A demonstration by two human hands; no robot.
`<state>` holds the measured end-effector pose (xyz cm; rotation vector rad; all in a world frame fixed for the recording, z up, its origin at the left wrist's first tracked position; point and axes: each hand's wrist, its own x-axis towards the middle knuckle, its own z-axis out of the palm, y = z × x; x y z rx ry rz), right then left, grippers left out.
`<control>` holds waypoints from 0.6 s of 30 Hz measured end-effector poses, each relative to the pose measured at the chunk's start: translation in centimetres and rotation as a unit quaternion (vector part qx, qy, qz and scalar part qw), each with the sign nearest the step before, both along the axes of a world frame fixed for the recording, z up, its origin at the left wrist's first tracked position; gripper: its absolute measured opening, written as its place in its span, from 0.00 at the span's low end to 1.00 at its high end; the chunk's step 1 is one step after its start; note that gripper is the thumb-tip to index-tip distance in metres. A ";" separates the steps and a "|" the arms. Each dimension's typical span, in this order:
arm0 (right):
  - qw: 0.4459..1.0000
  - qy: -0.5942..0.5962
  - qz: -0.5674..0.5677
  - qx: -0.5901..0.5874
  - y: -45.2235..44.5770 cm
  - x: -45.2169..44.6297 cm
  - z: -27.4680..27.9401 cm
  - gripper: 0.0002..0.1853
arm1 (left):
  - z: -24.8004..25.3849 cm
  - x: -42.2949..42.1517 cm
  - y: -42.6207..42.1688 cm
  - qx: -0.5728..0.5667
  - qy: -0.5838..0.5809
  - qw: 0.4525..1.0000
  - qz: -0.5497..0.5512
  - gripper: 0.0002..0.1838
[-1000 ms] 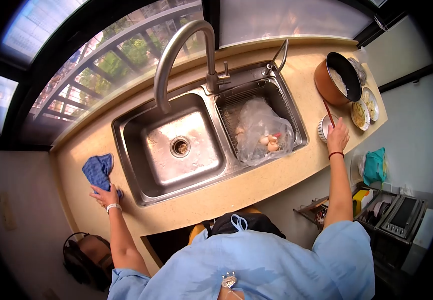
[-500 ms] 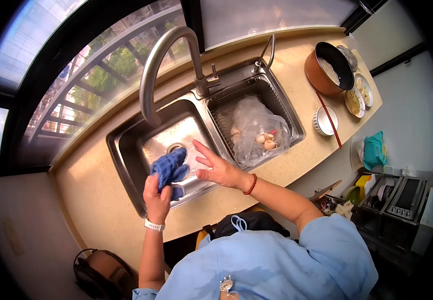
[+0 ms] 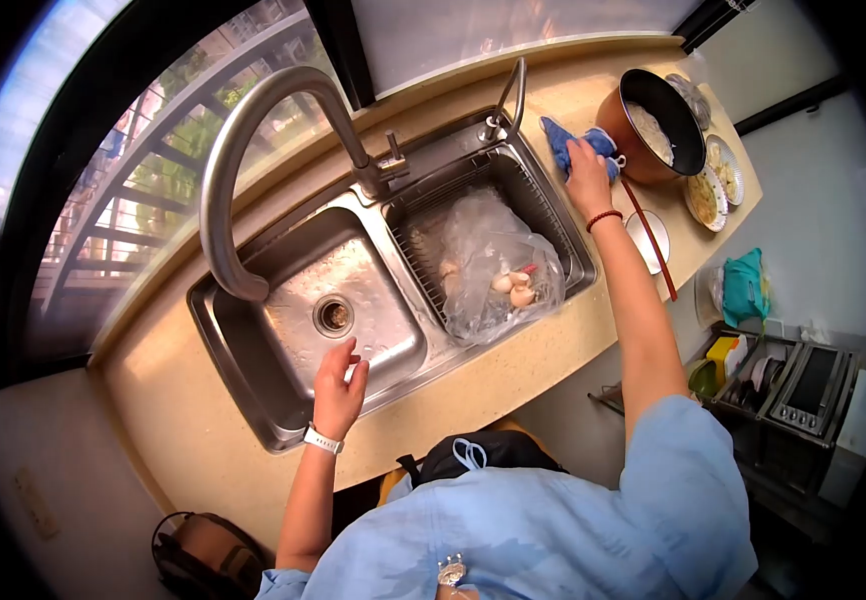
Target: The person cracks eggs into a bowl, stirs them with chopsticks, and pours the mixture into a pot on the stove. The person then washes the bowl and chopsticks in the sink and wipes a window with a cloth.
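My right hand (image 3: 588, 180) reaches across to the back of the counter, its fingers closed over a crumpled blue cloth (image 3: 560, 140). The cloth lies against the base of a copper-coloured pot (image 3: 625, 125), with part of it hidden under the fingers. Over the front edge of the left sink basin (image 3: 298, 265) is my left hand (image 3: 340, 390), holding nothing, its fingers apart. Beside my right wrist stands a small white bowl (image 3: 645, 243) with red chopsticks (image 3: 653, 240) across it.
A clear plastic bag (image 3: 503, 285) with eggshells fills much of the right basin's rack. The curved faucet (image 3: 218, 200) arches over the left basin. Two plates of food (image 3: 705, 200) sit beside the pot. An open drawer (image 3: 753, 385) stands at the lower right.
The blue cloth has gone from my left hand over the sink to my right hand by the pot. My right arm has stretched to the right; my left hand has opened.
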<state>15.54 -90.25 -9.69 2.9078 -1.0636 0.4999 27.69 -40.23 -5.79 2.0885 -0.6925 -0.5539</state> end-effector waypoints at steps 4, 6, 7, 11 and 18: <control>0.995 0.089 -0.049 -0.001 2.9 -3.5 -4.6 0.23 | -4.1 1.4 6.4 0.159 -0.068 0.983 -0.069 0.19; 0.998 0.043 0.003 -0.041 3.1 -4.4 -5.3 0.17 | -4.4 1.6 9.0 0.236 -0.083 0.968 -0.034 0.19; 0.996 0.071 0.004 -0.053 2.3 -3.3 -5.3 0.17 | -5.0 2.2 9.6 0.237 -0.078 0.968 -0.035 0.19; 0.995 0.101 0.010 0.007 -0.7 1.3 -3.9 0.28 | -6.2 2.3 8.3 0.184 -0.017 0.982 0.039 0.18; 0.990 0.140 -0.010 -0.035 3.4 -4.3 -3.4 0.19 | -5.1 2.2 11.5 0.209 -0.014 0.976 0.050 0.18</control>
